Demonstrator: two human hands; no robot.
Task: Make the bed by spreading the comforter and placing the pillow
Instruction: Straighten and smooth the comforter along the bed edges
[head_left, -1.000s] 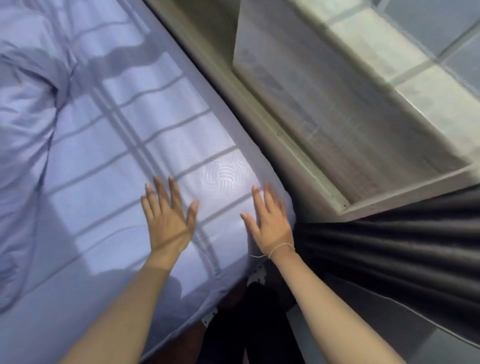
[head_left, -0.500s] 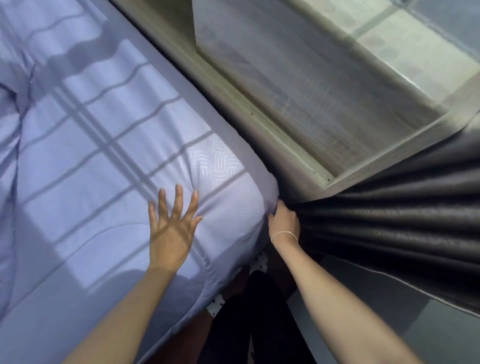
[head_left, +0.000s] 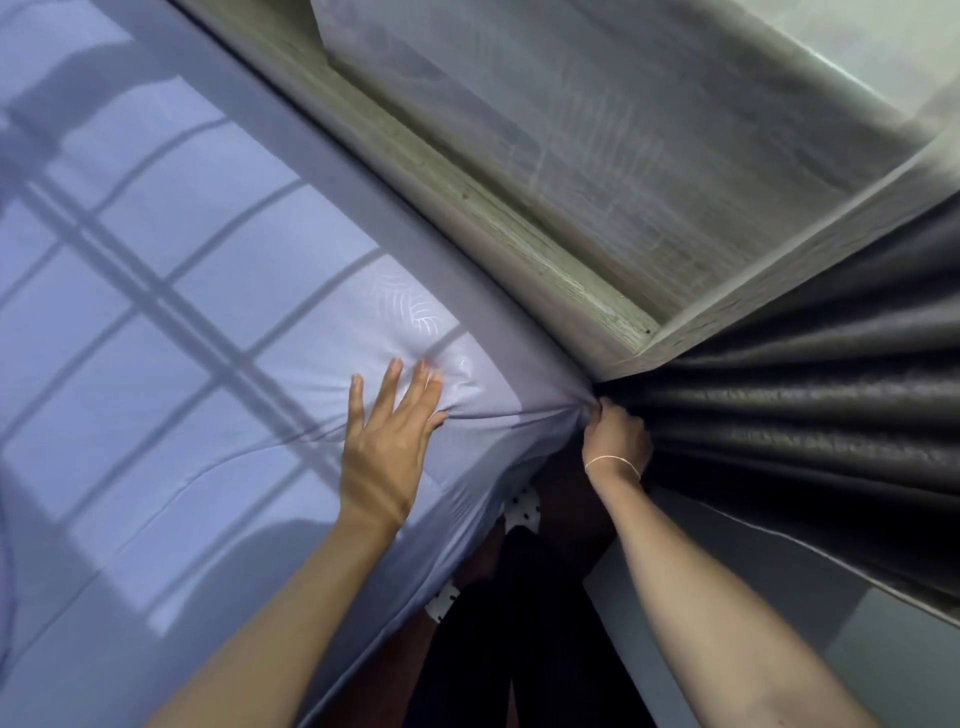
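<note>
A pale lavender bed sheet (head_left: 197, 332) covers the mattress across the left of the view, crossed by window-bar shadows. My left hand (head_left: 387, 431) lies flat on it near the bed's corner, fingers spread, with small creases around the fingertips. My right hand (head_left: 615, 439) is closed on the sheet's corner at the mattress edge, pulling the fabric into taut folds toward itself. A thin white thread bracelet circles that wrist. Neither the comforter nor the pillow is in view.
A grey wood-grain headboard or bed frame (head_left: 545, 218) runs diagonally along the bed's far edge. A dark pleated curtain (head_left: 810, 415) hangs right beside my right hand. Grey floor (head_left: 779, 639) and my dark-clothed legs (head_left: 519, 634) are below.
My right hand slid off the top of the bed, down to the corner, and closed on the sheet. My left hand stayed flat and shifted slightly toward the corner. The view moved closer.
</note>
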